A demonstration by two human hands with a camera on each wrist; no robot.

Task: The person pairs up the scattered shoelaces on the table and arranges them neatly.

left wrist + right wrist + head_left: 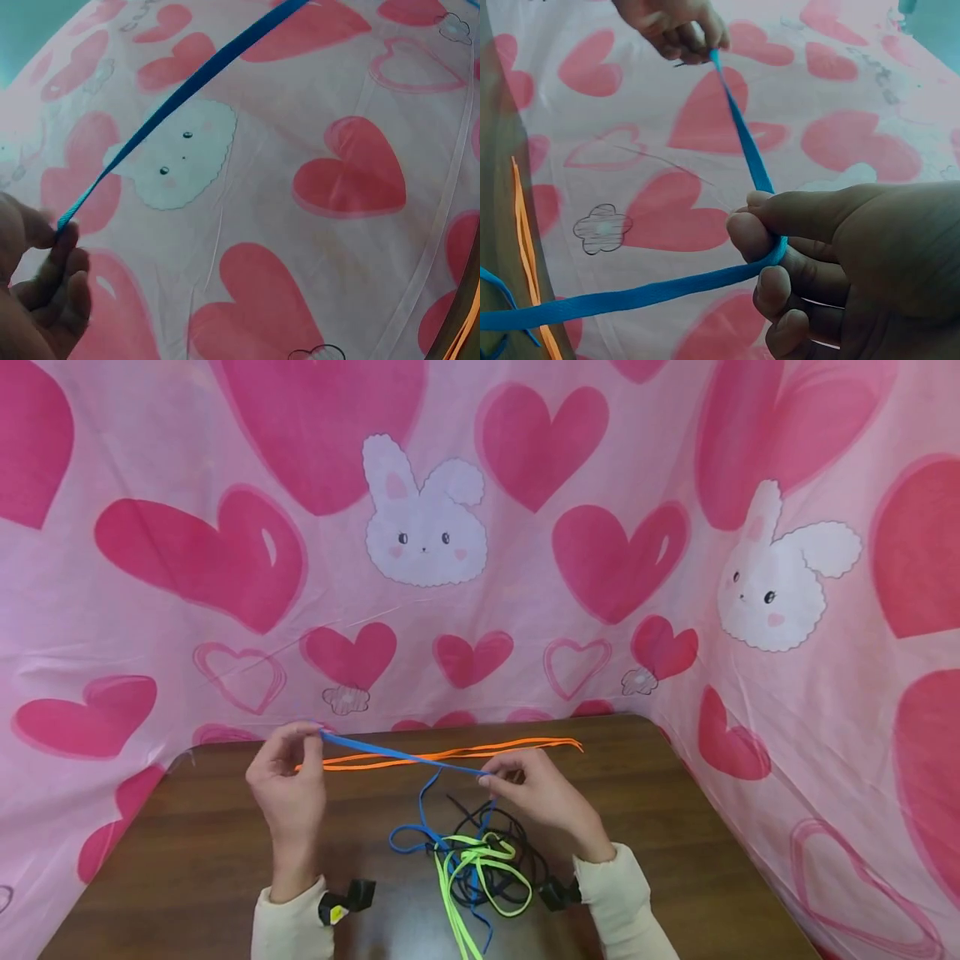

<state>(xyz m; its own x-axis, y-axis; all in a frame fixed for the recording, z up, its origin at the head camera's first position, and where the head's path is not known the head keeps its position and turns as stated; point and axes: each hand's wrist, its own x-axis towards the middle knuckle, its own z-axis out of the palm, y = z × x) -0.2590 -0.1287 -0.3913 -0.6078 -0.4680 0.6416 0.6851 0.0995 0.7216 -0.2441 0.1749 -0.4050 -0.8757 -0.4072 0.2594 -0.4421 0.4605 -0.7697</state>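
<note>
A flat blue shoelace (405, 754) is stretched between my two hands above the table. My left hand (291, 785) pinches one end of it between thumb and fingertips, as the left wrist view shows up close. Lower and to the right, my right hand (543, 789) pinches the lace between thumb and index finger. From the right fingers the blue lace (615, 298) bends and trails away to the left in the right wrist view. Below the hands lies a tangle of a neon yellow-green shoelace (480, 856), black laces (536, 860) and more of the blue lace.
An orange shoelace (525, 744), doubled lengthwise, lies along the far part of the dark wooden table (645, 793). Pink cloth with hearts and rabbits (427, 635) hangs behind and around the table. Each wrist carries a small black device (348, 902).
</note>
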